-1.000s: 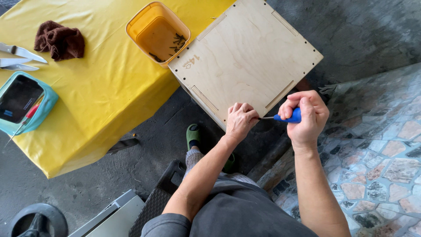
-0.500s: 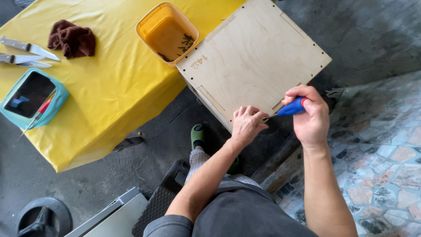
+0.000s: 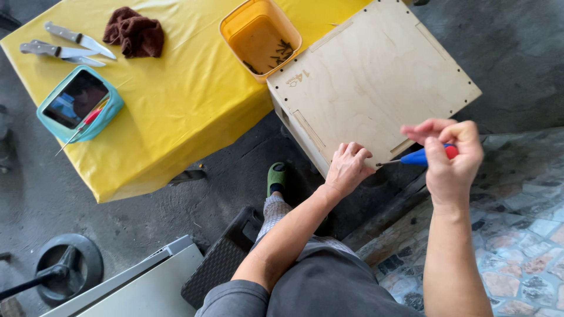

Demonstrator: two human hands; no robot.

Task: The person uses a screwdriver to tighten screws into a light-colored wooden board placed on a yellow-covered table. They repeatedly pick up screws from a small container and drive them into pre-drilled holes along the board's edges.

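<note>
two hands (image 3: 399, 167), one screwdriver (image 3: 418, 157), one plywood box (image 3: 370, 82), two knives (image 3: 67, 46)

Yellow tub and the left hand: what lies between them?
In the head view, only the bare plywood box top lies between the yellow tub and the left hand.

screwdriver (image 3: 418, 157) handle mostly hidden in fist, wooden box (image 3: 371, 82) corner cut off

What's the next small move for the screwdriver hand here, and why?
Probably bring the screwdriver tip back down to the box edge by the left hand. The right hand holds it just off the corner, tip pointing at the left fingers resting there.
</note>
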